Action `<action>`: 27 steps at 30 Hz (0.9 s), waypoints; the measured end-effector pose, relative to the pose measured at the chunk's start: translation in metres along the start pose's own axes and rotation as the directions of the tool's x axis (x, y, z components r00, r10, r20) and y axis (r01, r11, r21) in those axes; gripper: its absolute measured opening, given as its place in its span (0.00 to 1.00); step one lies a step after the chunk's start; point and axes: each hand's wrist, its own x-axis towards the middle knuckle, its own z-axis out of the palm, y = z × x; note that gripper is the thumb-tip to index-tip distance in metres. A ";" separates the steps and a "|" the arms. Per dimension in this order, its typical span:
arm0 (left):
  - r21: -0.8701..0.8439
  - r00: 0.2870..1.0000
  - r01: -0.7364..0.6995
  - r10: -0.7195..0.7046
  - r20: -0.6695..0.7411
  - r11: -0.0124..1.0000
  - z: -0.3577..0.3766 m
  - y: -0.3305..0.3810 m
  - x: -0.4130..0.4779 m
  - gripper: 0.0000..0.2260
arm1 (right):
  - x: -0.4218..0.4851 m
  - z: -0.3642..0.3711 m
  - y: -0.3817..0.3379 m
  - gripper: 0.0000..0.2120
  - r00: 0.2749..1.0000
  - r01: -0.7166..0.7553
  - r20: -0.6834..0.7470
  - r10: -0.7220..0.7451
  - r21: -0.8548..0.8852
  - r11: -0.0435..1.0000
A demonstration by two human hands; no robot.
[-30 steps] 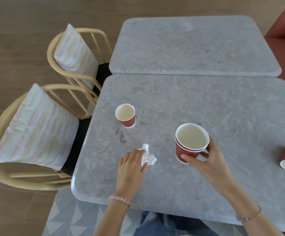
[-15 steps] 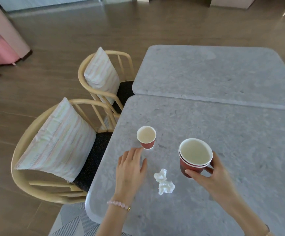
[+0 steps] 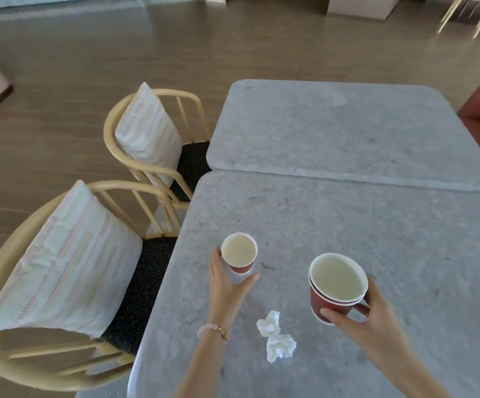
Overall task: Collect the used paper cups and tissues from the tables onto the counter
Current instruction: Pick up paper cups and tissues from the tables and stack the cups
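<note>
At the grey table [image 3: 376, 239]
My right hand [image 3: 376, 326] grips stacked cups [image 3: 329, 307]; my left hand [image 3: 227, 291], fingers uncurled, flanks a small cup [image 3: 238, 251].

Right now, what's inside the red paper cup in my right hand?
A second red paper cup, nested, its pale interior looking empty. The bottom of the outer red paper cup is covered.

Open tabletop [image 3: 348, 225] beyond the small cup [image 3: 239, 252]; crumpled tissue [image 3: 276, 337] (two wads) blocks the near side
</note>
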 end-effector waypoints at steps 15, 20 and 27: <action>-0.157 0.994 -0.064 0.049 -0.095 0.986 -0.003 0.029 0.010 0.30 | 0.005 0.008 -0.005 0.29 0.999 -0.010 -0.034 0.011 0.009 1.000; -0.184 0.981 -0.191 0.184 -0.052 0.964 -0.013 0.080 -0.010 0.28 | 0.001 0.002 -0.012 0.29 1.000 -0.003 -0.021 0.004 0.032 0.999; -0.395 0.952 -0.213 0.282 0.123 0.894 -0.021 0.156 -0.055 0.29 | -0.012 -0.016 -0.010 0.27 0.999 0.020 -0.038 -0.018 0.057 0.998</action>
